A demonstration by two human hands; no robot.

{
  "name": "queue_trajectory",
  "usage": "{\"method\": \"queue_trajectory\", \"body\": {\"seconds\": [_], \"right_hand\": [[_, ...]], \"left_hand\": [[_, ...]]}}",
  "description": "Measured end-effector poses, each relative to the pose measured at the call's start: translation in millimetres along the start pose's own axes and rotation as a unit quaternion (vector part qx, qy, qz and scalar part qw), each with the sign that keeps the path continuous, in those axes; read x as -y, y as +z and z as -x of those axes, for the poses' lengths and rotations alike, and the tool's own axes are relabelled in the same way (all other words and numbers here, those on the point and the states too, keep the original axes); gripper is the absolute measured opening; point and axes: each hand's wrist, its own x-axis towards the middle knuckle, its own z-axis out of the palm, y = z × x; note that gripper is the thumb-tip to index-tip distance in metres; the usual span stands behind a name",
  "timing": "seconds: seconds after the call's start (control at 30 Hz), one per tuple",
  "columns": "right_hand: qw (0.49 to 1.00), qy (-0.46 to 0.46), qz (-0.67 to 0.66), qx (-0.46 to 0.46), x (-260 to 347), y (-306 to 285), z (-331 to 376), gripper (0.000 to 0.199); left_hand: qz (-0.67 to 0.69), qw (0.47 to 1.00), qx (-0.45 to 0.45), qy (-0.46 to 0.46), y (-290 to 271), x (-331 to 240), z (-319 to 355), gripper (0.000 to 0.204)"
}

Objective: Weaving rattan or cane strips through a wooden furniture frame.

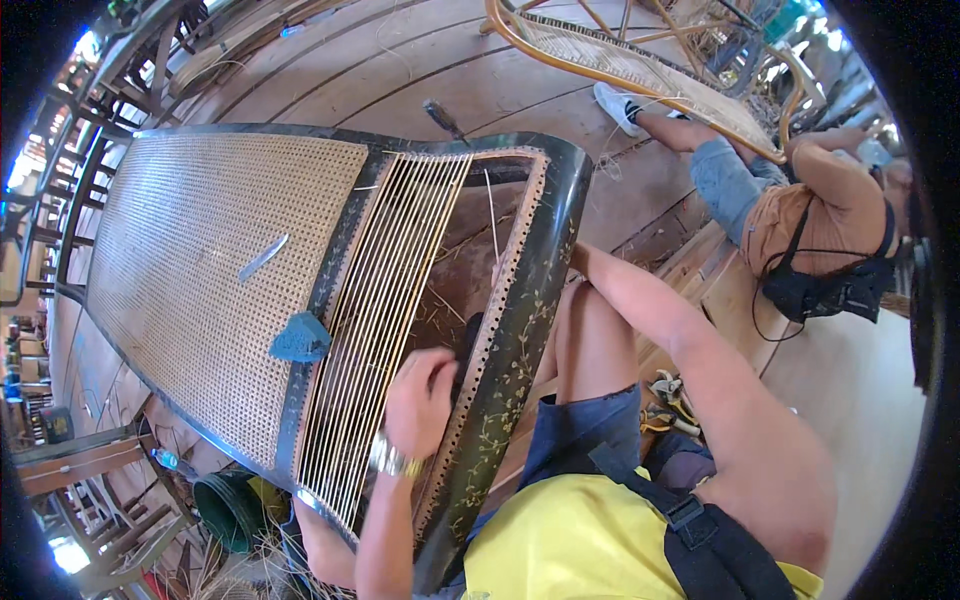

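Right by the parallel cane strands [365, 340], the left hand [418, 400] looks loosely curled, can't tell if it's pinching anything, and the right hand is hidden behind the dark frame [515, 350].

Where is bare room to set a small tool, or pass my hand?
For passing: the gap between stretched strands and drilled rail, beyond your left hand. For setting: the woven panel left of the pale blade, or floorboards between dark frame and brown frame. Crowded: around the green bucket, loose strips, and yellow-handled tools.
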Motion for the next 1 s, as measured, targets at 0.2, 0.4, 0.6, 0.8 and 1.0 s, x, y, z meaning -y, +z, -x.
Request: {"method": "queue_trajectory", "body": {"seconds": [0.2, 0.4, 0.6, 0.8, 1.0], "right_hand": [[0.995, 0.036, 0.036, -0.086, 8, -11, 2, 0.031], [0.979, 0.062, 0.073, -0.178, 19, -34, 1, 0.03], [0.955, 0.09, 0.101, -0.265, 21, -50, 11, 0.03], [0.924, 0.111, 0.136, -0.339, 35, -54, 11, 0.03], [0.882, 0.125, 0.178, -0.417, 68, -58, 19, 0.03]], "left_hand": [[-0.059, 0.991, 0.025, -0.119, 90, 71, -79, 0.041], [-0.019, 0.983, -0.065, 0.173, 112, 81, -103, 0.038], [0.081, 0.993, -0.081, 0.034, 137, 87, -114, 0.026], [0.235, 0.958, -0.151, -0.062, 162, 99, -138, 0.028], [0.118, 0.99, -0.071, 0.002, 171, 98, -158, 0.019]]}}
